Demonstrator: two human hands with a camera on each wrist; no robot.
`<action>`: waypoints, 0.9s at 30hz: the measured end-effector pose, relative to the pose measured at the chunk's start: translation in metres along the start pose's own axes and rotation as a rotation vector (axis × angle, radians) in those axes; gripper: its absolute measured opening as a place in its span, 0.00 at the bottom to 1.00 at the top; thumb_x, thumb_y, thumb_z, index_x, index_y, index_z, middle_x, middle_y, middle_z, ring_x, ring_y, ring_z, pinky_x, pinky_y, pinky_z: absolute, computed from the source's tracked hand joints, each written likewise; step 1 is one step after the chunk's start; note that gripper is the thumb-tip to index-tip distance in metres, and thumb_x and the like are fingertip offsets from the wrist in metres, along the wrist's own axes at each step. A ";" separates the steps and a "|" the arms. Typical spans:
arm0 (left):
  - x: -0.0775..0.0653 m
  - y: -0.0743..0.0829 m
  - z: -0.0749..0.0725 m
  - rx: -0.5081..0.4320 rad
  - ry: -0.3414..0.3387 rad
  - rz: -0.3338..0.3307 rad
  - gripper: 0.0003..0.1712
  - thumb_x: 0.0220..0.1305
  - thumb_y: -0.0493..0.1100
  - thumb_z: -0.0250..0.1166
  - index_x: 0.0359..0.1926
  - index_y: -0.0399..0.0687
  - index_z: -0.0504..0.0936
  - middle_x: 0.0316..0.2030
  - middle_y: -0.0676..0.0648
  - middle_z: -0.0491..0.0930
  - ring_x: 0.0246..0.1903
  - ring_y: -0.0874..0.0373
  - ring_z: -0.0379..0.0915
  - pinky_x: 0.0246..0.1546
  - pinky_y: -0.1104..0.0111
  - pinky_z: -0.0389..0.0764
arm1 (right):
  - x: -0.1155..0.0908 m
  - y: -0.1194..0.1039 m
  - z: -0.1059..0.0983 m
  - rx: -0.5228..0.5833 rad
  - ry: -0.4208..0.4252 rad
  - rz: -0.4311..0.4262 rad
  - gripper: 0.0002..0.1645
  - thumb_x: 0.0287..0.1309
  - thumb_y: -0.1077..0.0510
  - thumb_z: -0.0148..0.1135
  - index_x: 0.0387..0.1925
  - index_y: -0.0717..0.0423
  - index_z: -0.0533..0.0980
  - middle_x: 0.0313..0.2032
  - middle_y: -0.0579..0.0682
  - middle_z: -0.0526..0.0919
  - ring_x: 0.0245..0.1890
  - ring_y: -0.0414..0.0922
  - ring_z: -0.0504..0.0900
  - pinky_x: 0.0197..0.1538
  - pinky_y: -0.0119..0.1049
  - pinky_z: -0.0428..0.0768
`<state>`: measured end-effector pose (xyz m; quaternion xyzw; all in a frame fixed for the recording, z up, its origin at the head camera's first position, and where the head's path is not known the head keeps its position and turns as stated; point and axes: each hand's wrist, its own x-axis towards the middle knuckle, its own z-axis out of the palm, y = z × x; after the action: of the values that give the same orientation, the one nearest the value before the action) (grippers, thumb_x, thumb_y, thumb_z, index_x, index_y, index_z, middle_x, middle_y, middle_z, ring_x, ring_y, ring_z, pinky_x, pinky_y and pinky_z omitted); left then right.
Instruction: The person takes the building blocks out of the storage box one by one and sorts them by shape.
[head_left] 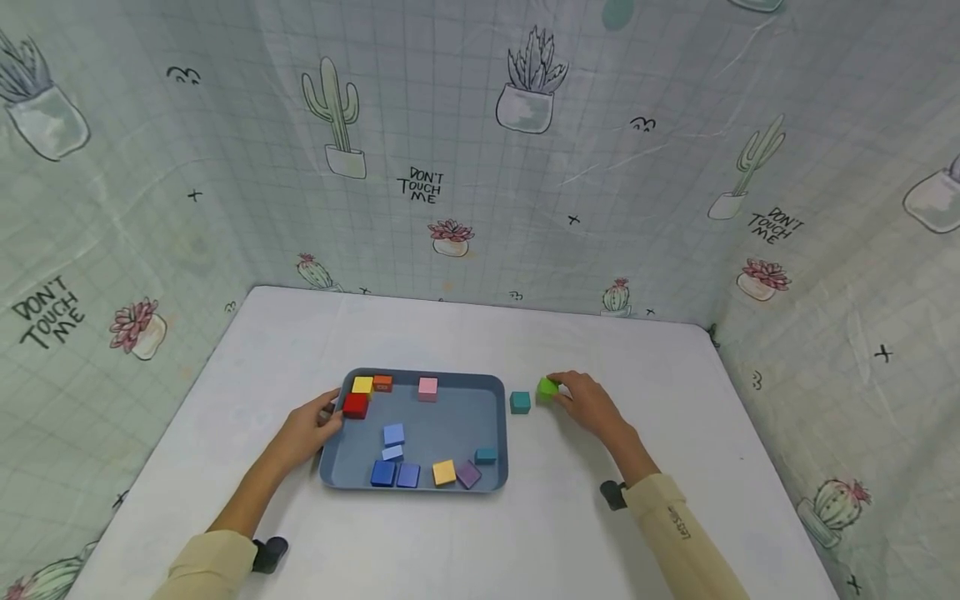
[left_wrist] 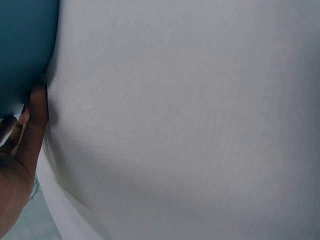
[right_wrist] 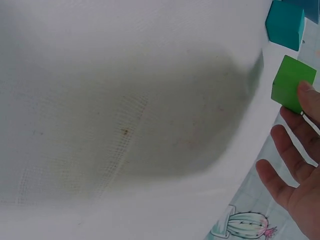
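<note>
My right hand (head_left: 590, 404) pinches a bright green block (head_left: 545, 388) between thumb and fingers, right of the tray. In the right wrist view the thumb lies on the green block (right_wrist: 292, 85) while the other fingers spread below it. A teal block (head_left: 520, 402) sits on the table between the green one and the tray. My left hand (head_left: 303, 432) grips the left rim of the blue-grey tray (head_left: 457, 425), thumb near a red block (head_left: 356, 406). Fingers of the left hand (left_wrist: 30, 135) show against the tray's outer side (left_wrist: 27, 45) in the left wrist view.
Inside the tray, yellow (head_left: 363, 384), orange (head_left: 382, 382) and pink (head_left: 427, 389) blocks lie along the back. Several blue blocks (head_left: 383, 473) lie front left; a light-orange block (head_left: 444, 472), a purple block (head_left: 468, 474) and a teal piece (head_left: 486, 456) lie front right. Printed curtains surround the white table (head_left: 465, 550).
</note>
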<state>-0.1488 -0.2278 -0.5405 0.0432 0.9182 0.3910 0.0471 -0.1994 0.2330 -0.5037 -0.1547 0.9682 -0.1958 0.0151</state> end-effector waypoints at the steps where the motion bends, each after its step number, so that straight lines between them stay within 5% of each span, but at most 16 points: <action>1: 0.000 0.000 0.000 -0.001 0.001 -0.001 0.31 0.63 0.39 0.56 0.65 0.28 0.62 0.44 0.34 0.75 0.34 0.51 0.72 0.29 0.66 0.77 | 0.000 0.001 0.000 0.003 -0.004 0.002 0.23 0.59 0.60 0.62 0.56 0.58 0.73 0.50 0.55 0.78 0.53 0.53 0.73 0.55 0.50 0.70; 27: 0.004 -0.005 0.001 0.012 0.007 0.000 0.31 0.63 0.39 0.56 0.64 0.28 0.62 0.43 0.35 0.75 0.32 0.53 0.71 0.29 0.67 0.77 | 0.000 0.001 0.008 0.011 -0.069 -0.001 0.21 0.57 0.61 0.63 0.54 0.59 0.76 0.51 0.55 0.79 0.53 0.53 0.74 0.55 0.48 0.70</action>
<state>-0.1530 -0.2300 -0.5444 0.0419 0.9207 0.3854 0.0438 -0.1988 0.2315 -0.5115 -0.1616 0.9660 -0.1958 0.0492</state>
